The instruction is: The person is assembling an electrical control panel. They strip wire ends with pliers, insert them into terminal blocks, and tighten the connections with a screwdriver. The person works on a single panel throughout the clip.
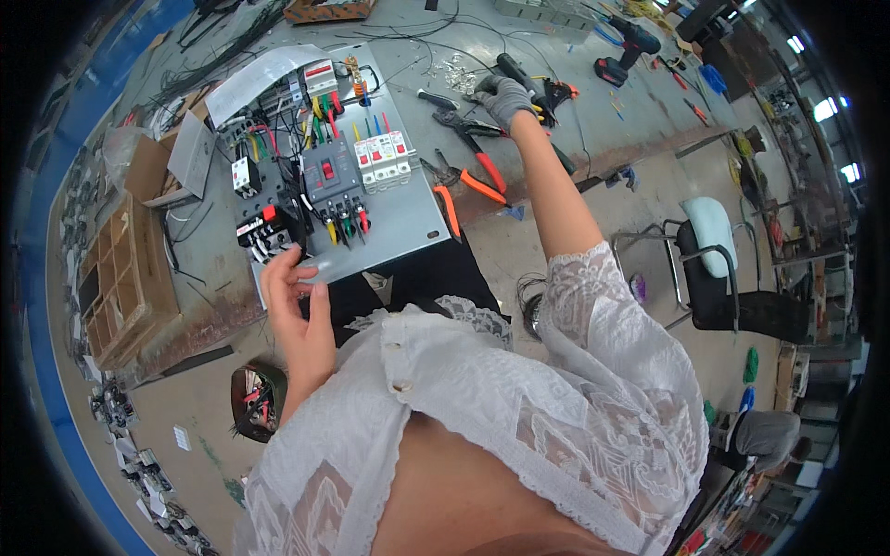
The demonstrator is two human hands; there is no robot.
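A grey metal mounting panel (400, 218) fitted with electrical parts lies at the bench's near edge. On it are a large grey circuit breaker (329, 171), a row of white miniature breakers (383, 162) and a black contactor-like part with a red button (269, 222). My bare left hand (301, 310) is at the panel's near left corner, fingers loosely bent and apart, holding nothing visible. Farther right, my right hand (508, 102), in a grey glove, reaches among hand tools with its fingers curled; what they grip is hidden. Beside it lie red-handled pliers (484, 167) and a black-handled tool (512, 69).
Orange-handled cutters (480, 185) lie right of the panel. A cordless drill (630, 46) rests at the far right of the bench. An open cardboard box (176, 167) and a wooden compartment tray (125, 278) stand left. A black chair (705, 269) is on the floor at right.
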